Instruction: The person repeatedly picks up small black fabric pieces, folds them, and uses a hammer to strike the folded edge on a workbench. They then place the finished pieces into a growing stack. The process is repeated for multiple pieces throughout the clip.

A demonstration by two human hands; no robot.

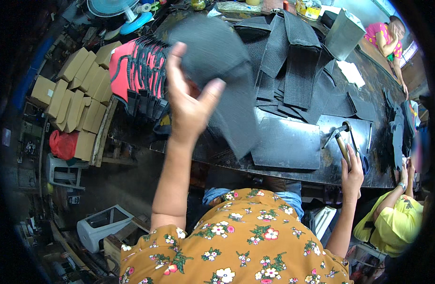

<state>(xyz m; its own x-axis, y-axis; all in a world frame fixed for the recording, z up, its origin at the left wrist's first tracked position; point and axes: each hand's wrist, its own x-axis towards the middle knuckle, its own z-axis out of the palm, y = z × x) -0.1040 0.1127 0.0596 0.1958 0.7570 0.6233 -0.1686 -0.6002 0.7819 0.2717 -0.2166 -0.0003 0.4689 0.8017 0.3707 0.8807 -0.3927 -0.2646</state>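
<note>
My left hand (188, 104) is raised over the table's left part, its thumb and a finger stretched well apart. Directly beyond it is a large black cut piece of sheet material (236, 94) with a rounded top, blurred by motion. The fingers do not visibly close on it. At the right, my right hand (352, 173) is around the wooden handle of a hammer (342, 146), whose metal head points away from me. Blue-handled scissors (365, 164) lie beside that hand. Left of the hammer, a dark flat plate (286, 144) rests on the table.
Black textured pieces (300, 71) pile up mid-table. A stack of pink-and-black pieces (139, 75) stands left, near brown cardboard boxes (80, 87). A metal can (345, 33) stands at the back right. One person (385, 38) leans there; another in yellow (395, 217) sits at right.
</note>
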